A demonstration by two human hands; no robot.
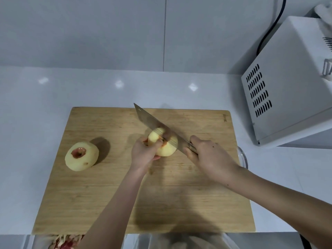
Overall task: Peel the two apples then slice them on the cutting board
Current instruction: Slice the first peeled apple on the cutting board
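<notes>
On the wooden cutting board (pixel 111 194), two peeled, pale yellow apples sit apart. One peeled apple (pixel 81 156) lies alone at the board's left, its reddish stem hollow facing up. My left hand (pixel 145 152) grips the second apple (pixel 166 149) near the board's middle, fingers curled over its top. My right hand (pixel 206 155) grips the handle of a cleaver (pixel 152 123). The blade rests across the top of the held apple, its tip pointing to the far left.
A white appliance (pixel 287 87) with vent slots and a black cable stands at the right on the white counter (pixel 36 105). A glass bowl's rim (pixel 243 156) shows beside the board's right edge. Red apple peelings (pixel 66 242) lie below the board's near edge.
</notes>
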